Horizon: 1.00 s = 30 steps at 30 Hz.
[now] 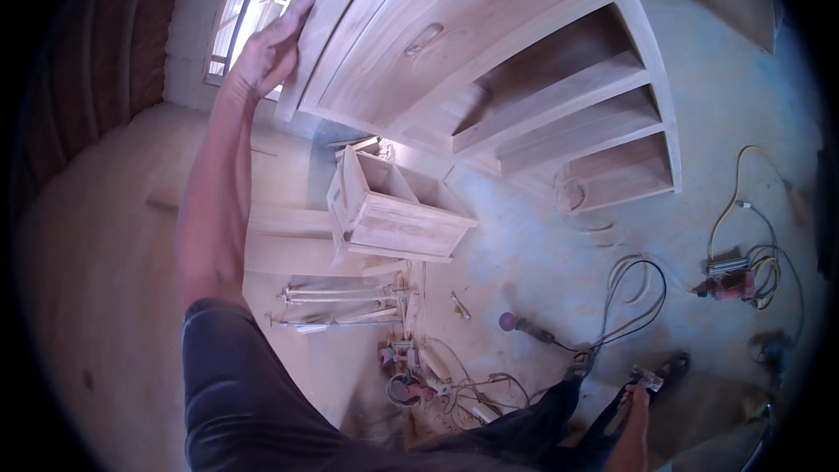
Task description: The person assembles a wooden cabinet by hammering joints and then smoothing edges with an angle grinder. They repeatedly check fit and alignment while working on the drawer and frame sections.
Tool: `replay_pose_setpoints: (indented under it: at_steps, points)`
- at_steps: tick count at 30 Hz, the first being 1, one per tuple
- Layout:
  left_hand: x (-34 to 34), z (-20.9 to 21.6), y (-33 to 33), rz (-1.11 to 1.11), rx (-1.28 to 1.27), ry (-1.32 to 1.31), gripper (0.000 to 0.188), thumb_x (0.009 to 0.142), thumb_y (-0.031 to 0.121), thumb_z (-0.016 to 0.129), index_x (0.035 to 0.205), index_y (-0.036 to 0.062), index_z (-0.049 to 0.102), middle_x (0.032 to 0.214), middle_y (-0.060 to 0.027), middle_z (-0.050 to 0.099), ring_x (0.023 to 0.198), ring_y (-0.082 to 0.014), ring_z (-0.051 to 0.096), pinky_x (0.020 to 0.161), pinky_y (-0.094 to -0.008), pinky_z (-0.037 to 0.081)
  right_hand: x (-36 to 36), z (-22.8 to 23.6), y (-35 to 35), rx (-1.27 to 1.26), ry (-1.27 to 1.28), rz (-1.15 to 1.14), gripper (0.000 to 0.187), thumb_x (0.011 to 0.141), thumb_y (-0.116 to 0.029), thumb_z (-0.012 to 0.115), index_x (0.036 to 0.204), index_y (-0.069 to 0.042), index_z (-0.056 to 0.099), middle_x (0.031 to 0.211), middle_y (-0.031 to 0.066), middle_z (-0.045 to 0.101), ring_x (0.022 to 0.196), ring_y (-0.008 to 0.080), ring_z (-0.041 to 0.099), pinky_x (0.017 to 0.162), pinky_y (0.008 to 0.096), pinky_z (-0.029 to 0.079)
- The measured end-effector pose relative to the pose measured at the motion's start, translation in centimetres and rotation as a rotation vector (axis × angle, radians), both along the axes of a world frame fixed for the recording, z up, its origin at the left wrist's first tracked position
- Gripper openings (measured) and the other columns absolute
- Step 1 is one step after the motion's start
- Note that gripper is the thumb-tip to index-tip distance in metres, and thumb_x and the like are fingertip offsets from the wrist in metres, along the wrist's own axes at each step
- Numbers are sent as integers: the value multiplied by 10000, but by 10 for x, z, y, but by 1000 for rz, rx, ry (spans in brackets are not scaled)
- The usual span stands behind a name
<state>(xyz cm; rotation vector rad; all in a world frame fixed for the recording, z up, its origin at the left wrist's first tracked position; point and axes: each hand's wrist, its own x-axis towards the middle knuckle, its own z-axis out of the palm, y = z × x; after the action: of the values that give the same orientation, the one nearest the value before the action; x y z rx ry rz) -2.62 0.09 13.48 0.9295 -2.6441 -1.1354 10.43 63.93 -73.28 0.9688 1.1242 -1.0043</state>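
Observation:
A large unpainted wooden cabinet [516, 31] fills the upper middle, with a flat panel and several open compartments along its right side. High up, my left arm is stretched out, and my left hand [271, 57] grips the cabinet's outer left board; its fingertips are partly hidden. Low at the right, beside my legs, my right hand [634, 400] is closed round the handle of what looks like a hammer [647, 378]. The metal head points up above the fist, and the wooden handle shows below it. This hand is apart from the cabinet.
Beneath the cabinet stands a small wooden drawer-like box [406, 223]. Metal clamps [341, 295] lie left of centre. A grinder [529, 328] with a looped cable, a red power tool [732, 284] and tangled cords [476, 385] lie on the floor. A barred window [262, 0] is behind my left hand.

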Motion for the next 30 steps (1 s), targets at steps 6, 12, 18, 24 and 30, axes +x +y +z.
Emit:
replay_pose_setpoints:
  at_steps: [6,12,18,24,30]
  points:
    - [-10,-28,-8,-152,-801,-301,1203,696,359,903,1602,72,166,1568,-223,372,1456,-320,360,1200,-387,288,78,-55,-1,-21,-25,-62,78,797,-112,631,832,-43,616,612,81,562,453,264,544,437,437,484]
    - [5,-66,-3,69,-1428,-235,1300,590,328,965,1562,9,163,1468,-286,466,1324,-397,510,1125,-437,416,150,-92,5,-114,33,-38,132,804,-153,618,731,-45,596,607,100,574,454,293,563,436,462,501]
    - [52,-101,-19,275,-1584,-335,1267,570,391,961,1516,-24,228,1417,-278,498,1263,-420,542,1087,-461,441,175,-105,-4,-135,24,-44,112,785,-141,606,748,-35,603,603,109,576,442,292,571,420,437,499]
    - [85,-99,-33,369,-1710,-246,1119,577,497,933,1412,-38,415,1305,-279,587,1202,-419,586,1022,-484,469,169,-108,-19,-198,112,-29,219,785,-178,633,623,-48,566,560,92,556,430,264,566,421,424,510]
    - [97,-104,-51,351,-1735,-186,1010,628,479,913,1368,-47,470,1219,-268,638,1147,-424,614,978,-482,488,157,-121,-17,-236,53,-65,217,807,-182,614,637,-51,580,562,87,561,425,256,564,414,429,508]
